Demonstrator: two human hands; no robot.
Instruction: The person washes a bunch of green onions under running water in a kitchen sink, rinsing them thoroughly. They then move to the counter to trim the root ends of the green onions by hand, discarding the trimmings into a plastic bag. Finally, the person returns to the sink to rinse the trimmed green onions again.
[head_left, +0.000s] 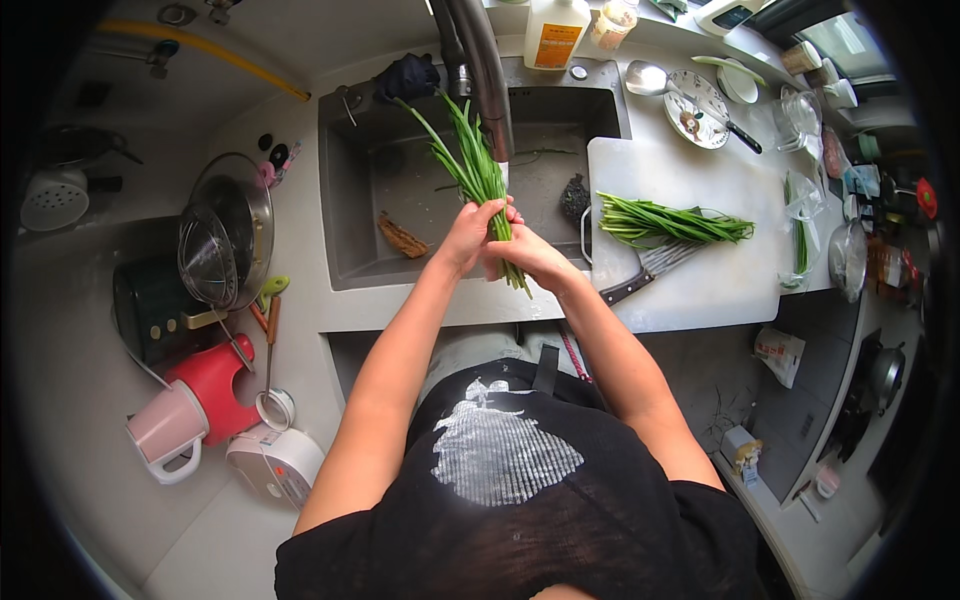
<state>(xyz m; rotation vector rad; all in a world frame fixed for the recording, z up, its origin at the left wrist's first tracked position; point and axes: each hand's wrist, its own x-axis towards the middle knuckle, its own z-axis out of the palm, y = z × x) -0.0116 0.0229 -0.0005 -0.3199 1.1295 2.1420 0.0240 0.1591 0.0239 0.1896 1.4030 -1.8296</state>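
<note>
Both of my hands grip one bunch of long green leafy stalks, likely garlic chives (474, 154), over the front part of the sink (352, 225). My left hand (474, 229) closes round the bunch beside my right hand (523, 251), whose fingers also wrap it. The stalk ends stick out below my hands, and the leaf tips point towards the back of the sink. Directly above the bunch hangs the dark faucet (491, 97), with water at its mouth. A second green bunch (667, 221) lies on the white cutting board (697, 292), partly over the blade of a cleaver (652, 270).
A brown scrubber (403, 236) and a dark mesh scrubber (575, 196) lie in the sink. Behind the board, a turner (649, 78) rests across a patterned plate (696, 112). A white bottle (555, 34) stands behind the sink. A glass lid (251, 225) and a red pitcher holder (214, 386) are at left.
</note>
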